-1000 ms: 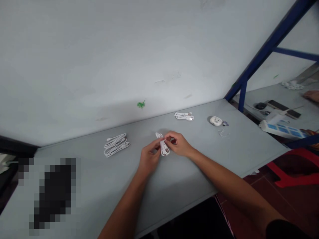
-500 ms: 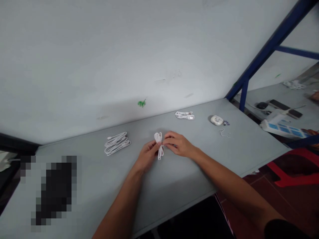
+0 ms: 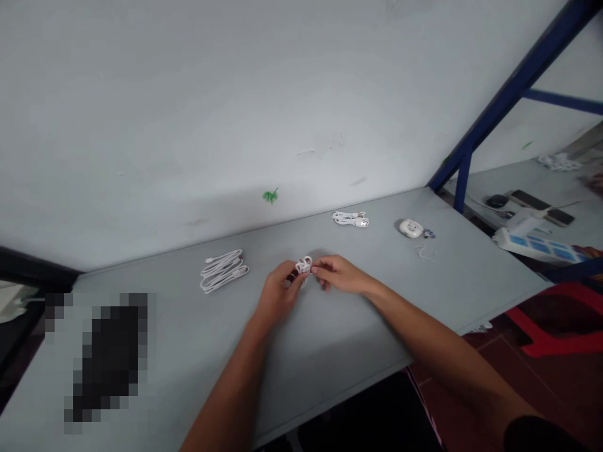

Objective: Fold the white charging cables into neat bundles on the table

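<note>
A folded white USB cable (image 3: 304, 265) is held up over the grey table, its loops turned end-on towards me. My left hand (image 3: 279, 290) is closed around the bundle, thumb and fingers gripping it from the left. My right hand (image 3: 343, 274) touches the bundle's right side, with thumb and forefinger pinched on what looks like the thin white tie around its middle; the fingertips hide most of it. To the left lie more folded white cables (image 3: 223, 270). Behind my hands, near the wall, a tied white USB cable (image 3: 351, 219) lies flat.
A white earphone case (image 3: 411, 228) with a small charm rests at right, with thin white ties (image 3: 425, 252) in front of it. A blurred-out dark object (image 3: 113, 351) lies at left. Blue metal frame bars (image 3: 494, 107) and a red plastic stool (image 3: 560, 320) stand on the right.
The cable bundle has tipped from upright to end-on, so its loops now face me. Both hands have turned with it and stay closed. The view has shifted slightly.
</note>
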Demonstrator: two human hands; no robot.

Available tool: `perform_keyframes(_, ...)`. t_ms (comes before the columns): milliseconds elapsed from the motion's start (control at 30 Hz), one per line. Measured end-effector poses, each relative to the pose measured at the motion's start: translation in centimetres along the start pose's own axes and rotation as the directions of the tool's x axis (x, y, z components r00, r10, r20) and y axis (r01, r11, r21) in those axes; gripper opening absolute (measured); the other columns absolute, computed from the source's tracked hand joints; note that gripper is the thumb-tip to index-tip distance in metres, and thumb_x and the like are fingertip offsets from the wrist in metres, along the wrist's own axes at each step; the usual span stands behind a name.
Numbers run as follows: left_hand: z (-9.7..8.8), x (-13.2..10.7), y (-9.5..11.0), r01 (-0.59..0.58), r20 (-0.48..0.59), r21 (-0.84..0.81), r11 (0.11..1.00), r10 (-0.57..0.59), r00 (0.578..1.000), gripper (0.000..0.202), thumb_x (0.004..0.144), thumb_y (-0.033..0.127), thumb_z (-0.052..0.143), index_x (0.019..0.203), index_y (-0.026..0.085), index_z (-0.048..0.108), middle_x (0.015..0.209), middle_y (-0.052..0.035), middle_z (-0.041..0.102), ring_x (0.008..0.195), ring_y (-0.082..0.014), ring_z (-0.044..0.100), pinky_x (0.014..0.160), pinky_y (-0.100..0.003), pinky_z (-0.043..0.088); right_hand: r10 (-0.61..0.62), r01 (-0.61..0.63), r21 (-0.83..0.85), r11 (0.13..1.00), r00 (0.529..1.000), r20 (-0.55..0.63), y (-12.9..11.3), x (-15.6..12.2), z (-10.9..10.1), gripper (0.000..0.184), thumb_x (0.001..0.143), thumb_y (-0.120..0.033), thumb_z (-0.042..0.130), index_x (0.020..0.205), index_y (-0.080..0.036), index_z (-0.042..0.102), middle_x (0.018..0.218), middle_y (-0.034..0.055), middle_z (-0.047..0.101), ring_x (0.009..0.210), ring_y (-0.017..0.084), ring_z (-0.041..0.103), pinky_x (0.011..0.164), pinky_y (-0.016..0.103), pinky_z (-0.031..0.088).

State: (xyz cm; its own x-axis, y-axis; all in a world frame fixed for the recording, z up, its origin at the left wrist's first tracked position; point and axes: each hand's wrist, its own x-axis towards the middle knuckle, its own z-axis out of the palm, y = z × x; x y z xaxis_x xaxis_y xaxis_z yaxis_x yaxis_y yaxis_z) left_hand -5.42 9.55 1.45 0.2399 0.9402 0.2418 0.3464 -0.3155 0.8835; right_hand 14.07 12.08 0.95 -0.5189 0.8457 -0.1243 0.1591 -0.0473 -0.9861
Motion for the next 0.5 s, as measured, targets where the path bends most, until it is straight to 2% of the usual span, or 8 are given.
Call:
perform_keyframes(133,0.06,0.06,-0.29,-0.082,-0.007,0.023,0.996,0.082,0.997,0.016,0.087,0.034,0.063,0.089,0.020,0.071,0.084,-0.0063,0.068,0.076,-0.0172,0.060,0.073,-0.028,0.047,0.085,-0.082,0.259,0.962,0.996,-0.003,0.02,0.30,-0.13,0.027,0.077,-0.042,0.072,0.082,-0.016,0.067,0.064,-0.0010,0.060,0.057,0.012,0.057,0.052,0.025,0.051)
perform_keyframes(233,0.13,0.07,-0.17,-0.076,-0.016,0.006,0.997,0.076,0.997,0.017,0.086,0.035,0.064,0.086,0.020,0.071,0.083,-0.0061,0.069,0.075,-0.0171,0.060,0.073,-0.028,0.047,0.076,-0.071,0.261,0.963,0.997,-0.007,-0.04,0.30,0.09,0.025,0.074,-0.038,0.074,0.080,-0.016,0.066,0.065,-0.0015,0.060,0.056,0.011,0.056,0.053,0.025,0.051)
perform_keyframes(333,0.24,0.06,0.14,0.021,-0.020,-0.078,0.997,-0.022,1.000,0.022,0.084,0.040,0.066,0.079,0.019,0.069,0.076,-0.0038,0.067,0.071,-0.0160,0.059,0.070,-0.028,0.047,-0.023,0.029,0.129,0.991,0.999,-0.045,-0.12,0.09,0.45,0.020,0.080,-0.036,0.069,0.079,-0.017,0.062,0.065,-0.0027,0.058,0.055,0.011,0.055,0.055,0.026,0.050)
perform_keyframes(400,0.40,0.05,0.24,0.125,0.011,-0.200,0.972,-0.126,0.992,0.029,0.084,0.045,0.066,0.078,0.017,0.068,0.070,-0.0024,0.065,0.066,-0.0151,0.058,0.066,-0.027,0.047,-0.165,0.162,-0.035,0.986,0.981,-0.098,-0.27,-0.15,0.61,0.014,0.086,-0.032,0.062,0.083,-0.019,0.062,0.073,-0.0005,0.059,0.060,0.012,0.056,0.058,0.026,0.050)
perform_keyframes(433,0.53,0.05,0.21,0.180,0.040,-0.273,0.945,-0.176,0.984,0.032,0.084,0.048,0.066,0.079,0.016,0.067,0.068,-0.0019,0.064,0.063,-0.0147,0.057,0.063,-0.027,0.047,-0.262,0.246,-0.145,0.959,0.959,-0.110,-0.36,-0.27,0.64,0.011,0.089,-0.029,0.058,0.085,-0.019,0.062,0.079,0.0011,0.060,0.066,0.013,0.057,0.061,0.027,0.051)
perform_keyframes(500,0.86,0.02,-0.01,0.285,0.106,-0.417,0.863,-0.265,0.958,0.036,0.082,0.051,0.067,0.078,0.015,0.066,0.063,-0.0009,0.061,0.056,-0.0133,0.056,0.057,-0.026,0.046,-0.461,0.408,-0.360,0.839,0.884,-0.074,-0.44,-0.48,0.60,0.012,0.092,-0.023,0.052,0.089,-0.020,0.063,0.088,0.0044,0.061,0.078,0.016,0.058,0.070,0.029,0.051)
